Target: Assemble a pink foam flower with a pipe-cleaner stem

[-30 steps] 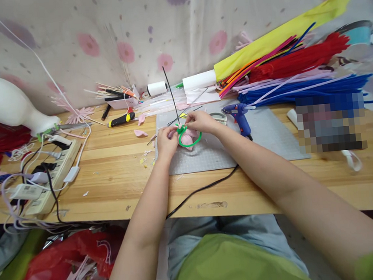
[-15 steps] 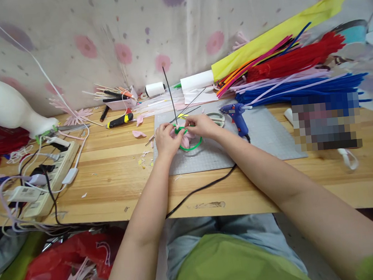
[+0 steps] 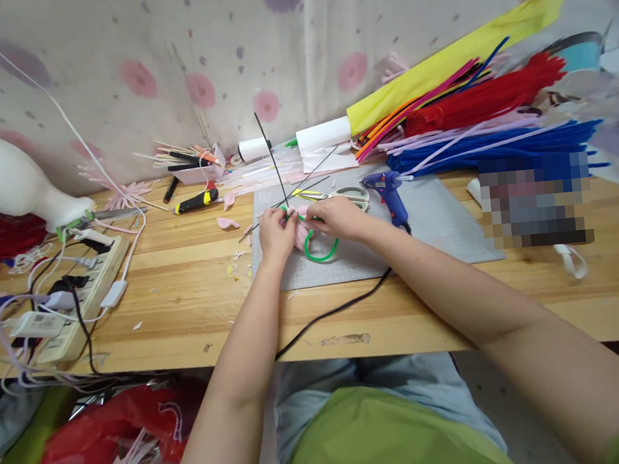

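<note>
My left hand (image 3: 277,235) is closed around the base of a pink flower (image 3: 300,240) with soft petals. A thin black wire stem (image 3: 270,152) rises from it, leaning up and left. Pinched in the fingers of my right hand (image 3: 338,219) is a thin green strip (image 3: 323,258), which runs to the flower's base and hangs in a loop below. Whether the strip is tape or fuzzy wire I cannot tell. Beneath both hands lies a grey cutting mat (image 3: 439,228). Scissors (image 3: 358,197) rest just behind my right hand.
A blue glue gun (image 3: 390,192) stands right of my hands, its black cord (image 3: 338,307) crossing the table front. A utility knife (image 3: 196,201) and loose pink petals (image 3: 227,223) lie left. Bundles of blue (image 3: 491,145) and red pipe cleaners (image 3: 487,94) fill the back right. A power strip (image 3: 85,302) sits left.
The flower has turned, and its black stem now leans further left. The green loop has swung lower and narrower, and my right hand has shifted slightly right and down.
</note>
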A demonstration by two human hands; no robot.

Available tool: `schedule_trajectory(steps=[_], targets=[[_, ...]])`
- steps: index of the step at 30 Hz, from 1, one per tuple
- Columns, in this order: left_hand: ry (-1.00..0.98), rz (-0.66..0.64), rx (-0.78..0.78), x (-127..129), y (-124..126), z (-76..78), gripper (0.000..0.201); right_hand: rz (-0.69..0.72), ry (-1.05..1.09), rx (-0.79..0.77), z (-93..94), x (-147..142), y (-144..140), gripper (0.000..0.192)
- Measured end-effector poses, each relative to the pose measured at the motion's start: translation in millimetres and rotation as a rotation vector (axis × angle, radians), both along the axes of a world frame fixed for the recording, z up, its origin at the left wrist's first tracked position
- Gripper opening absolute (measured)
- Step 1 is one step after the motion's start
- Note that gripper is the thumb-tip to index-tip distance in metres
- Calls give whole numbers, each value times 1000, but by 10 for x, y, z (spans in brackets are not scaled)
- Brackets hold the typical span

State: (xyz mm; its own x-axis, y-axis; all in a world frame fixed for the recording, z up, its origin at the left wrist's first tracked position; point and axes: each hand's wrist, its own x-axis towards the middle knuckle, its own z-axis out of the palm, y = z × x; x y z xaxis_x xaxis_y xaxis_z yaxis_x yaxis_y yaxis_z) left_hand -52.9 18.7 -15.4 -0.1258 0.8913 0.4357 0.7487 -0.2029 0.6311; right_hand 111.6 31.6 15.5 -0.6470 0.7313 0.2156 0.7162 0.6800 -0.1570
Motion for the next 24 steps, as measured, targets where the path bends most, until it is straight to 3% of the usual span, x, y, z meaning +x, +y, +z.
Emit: schedule_trajectory(steps=[10, 17, 24], targets=[[-42, -7, 21, -1, -10, -29, 13, -47, -130, 11, 125, -156, -172, 31], [-237, 45, 3, 4, 9, -76, 21, -55, -108, -15, 125, -219, -168, 28], [-217, 47, 12, 4, 7, -57, 21, -102, 13, -48, 60, -253, -185, 26]])
